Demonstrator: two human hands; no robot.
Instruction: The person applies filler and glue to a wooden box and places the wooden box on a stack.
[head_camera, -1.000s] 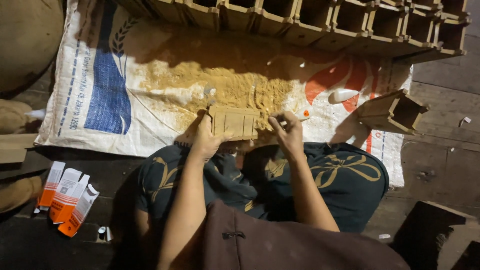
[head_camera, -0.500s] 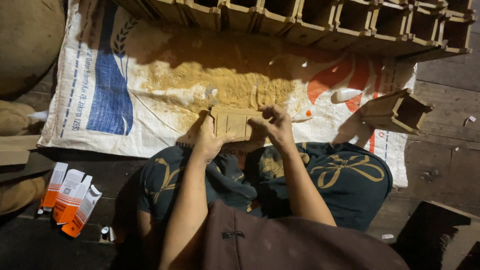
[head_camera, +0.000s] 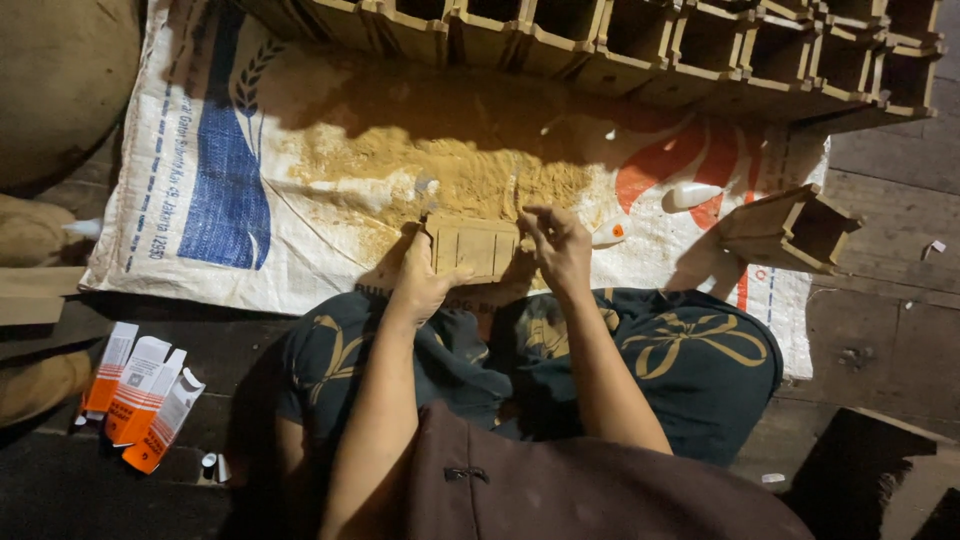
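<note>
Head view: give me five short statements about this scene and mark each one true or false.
1. The left hand grips the small slatted wooden piece. True.
2. The right hand rests flat on the floor planks. False: it is raised at the right end of the wooden piece, fingers bent.
3. Sawdust lies spread on a woven sack. True.
4. The row of open wooden boxes lies beside the person's knees. False: it runs along the far edge of the sack.
5. The orange and white cartons sit on the sawdust. False: they lie on the dark floor, left of the person.
</note>
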